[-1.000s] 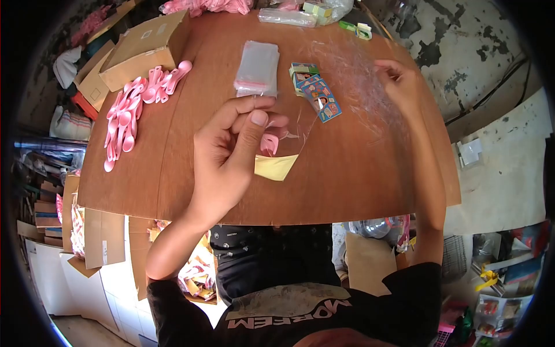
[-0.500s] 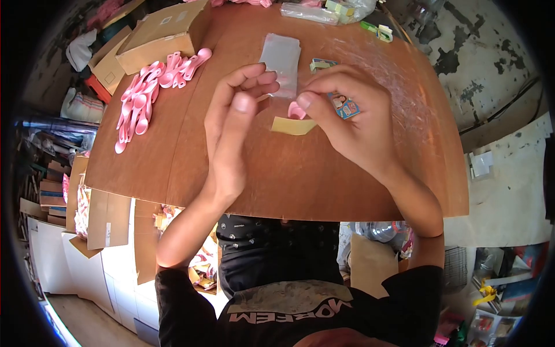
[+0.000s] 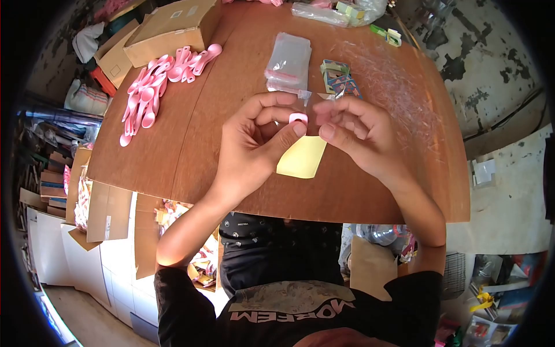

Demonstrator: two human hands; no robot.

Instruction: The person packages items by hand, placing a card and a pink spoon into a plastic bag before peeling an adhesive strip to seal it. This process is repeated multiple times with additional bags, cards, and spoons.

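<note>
your left hand [image 3: 254,147] pinches the pink spoon [image 3: 298,118] between thumb and forefinger, just above the yellow card [image 3: 302,157], and your right hand [image 3: 355,136] sits just beside it on the far side of the spoon, fingers curled in toward the same spot. only the rounded pink end of the spoon shows between your fingertips; the rest is hidden, so you cannot tell which way its long axis runs. a clear bag [image 3: 309,98] appears to be caught between the two hands above the spoon, but it is too thin and glary to say which fingers hold it, and whether your right hand is closed on anything cannot be told. the left hand is plainly the one on the spoon; the right is close but looks just apart from it. the card lies flat on the table [image 3: 219,115], directly below the spoon, partly tucked under your left thumb. beyond the card lies a stack of clear bags [image 3: 288,61], with picture cards [image 3: 338,78] just right of the stack. well left of the card lies a heap of pink spoons [image 3: 156,87], and beyond that heap a cardboard box [image 3: 173,29].
</note>
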